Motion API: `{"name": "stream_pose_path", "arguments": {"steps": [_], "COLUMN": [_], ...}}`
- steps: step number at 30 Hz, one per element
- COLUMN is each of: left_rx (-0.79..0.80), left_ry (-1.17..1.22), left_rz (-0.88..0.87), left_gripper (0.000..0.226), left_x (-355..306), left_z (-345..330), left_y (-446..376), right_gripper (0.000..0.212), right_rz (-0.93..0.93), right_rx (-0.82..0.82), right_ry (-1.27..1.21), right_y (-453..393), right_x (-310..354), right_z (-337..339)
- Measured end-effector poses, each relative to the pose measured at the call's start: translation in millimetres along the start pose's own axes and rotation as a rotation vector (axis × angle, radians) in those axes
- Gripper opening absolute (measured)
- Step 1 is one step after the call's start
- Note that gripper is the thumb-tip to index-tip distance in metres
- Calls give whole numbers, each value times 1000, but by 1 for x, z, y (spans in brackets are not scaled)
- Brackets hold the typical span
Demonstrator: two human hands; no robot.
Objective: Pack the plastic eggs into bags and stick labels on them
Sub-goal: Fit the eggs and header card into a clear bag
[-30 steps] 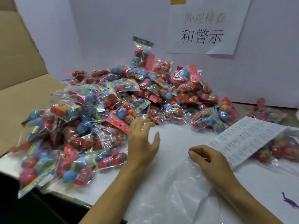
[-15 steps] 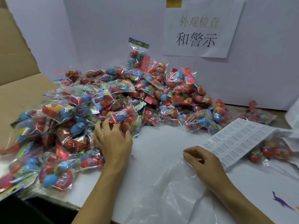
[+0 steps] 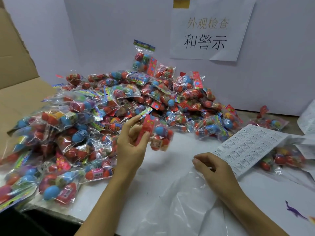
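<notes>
A big heap of small clear packets of red and blue plastic eggs (image 3: 105,116) covers the left and back of the white table (image 3: 153,188). My left hand (image 3: 133,143) holds one egg packet (image 3: 156,135) by its red header card, lifted just above the table in front of the heap. My right hand (image 3: 213,169) rests with curled fingers on a large clear plastic bag (image 3: 184,206) spread over the near table. It pinches the bag's edge beside a white label sheet (image 3: 247,147).
Several more egg packets (image 3: 283,157) lie under and behind the label sheet at the right. An open cardboard box (image 3: 18,92) stands at the left. A white wall with a paper sign (image 3: 208,29) closes the back. A small purple dinosaur toy (image 3: 293,212) lies near right.
My left hand reached into the heap, took one egg packet and has lifted it back toward the table's middle. My right hand has stayed on the clear bag.
</notes>
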State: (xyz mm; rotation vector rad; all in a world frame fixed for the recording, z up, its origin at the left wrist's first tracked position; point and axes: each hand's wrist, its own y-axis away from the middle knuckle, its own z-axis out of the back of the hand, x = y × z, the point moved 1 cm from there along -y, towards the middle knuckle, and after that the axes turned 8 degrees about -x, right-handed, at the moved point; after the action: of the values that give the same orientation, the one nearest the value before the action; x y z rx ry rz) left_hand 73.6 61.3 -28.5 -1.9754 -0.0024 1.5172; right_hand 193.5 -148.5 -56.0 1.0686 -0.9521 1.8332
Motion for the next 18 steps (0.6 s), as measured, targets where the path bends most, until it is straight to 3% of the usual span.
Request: {"name": "stream_pose_path", "arguments": {"steps": [8,10,14,18], "left_rx": [116,155,270,364], "left_ry": [471,546,522,432], "left_rz": [495,574,616,648], "left_gripper": [63,61,53,57], "left_x": [-5,-6,-5,-4], "left_z": [-4,-3,-8,-19], "left_y": [-2,-2,3,15], "right_gripper": [11,25,43,33], "right_rz": [49,62,125,204], "right_rx": [-84,-38,147,241], "right_ry": [-86,-128,-196,-113], "right_y": [3,6,15,24], "right_x": [7,12,20,26], "right_z": [2,2,1,-6]}}
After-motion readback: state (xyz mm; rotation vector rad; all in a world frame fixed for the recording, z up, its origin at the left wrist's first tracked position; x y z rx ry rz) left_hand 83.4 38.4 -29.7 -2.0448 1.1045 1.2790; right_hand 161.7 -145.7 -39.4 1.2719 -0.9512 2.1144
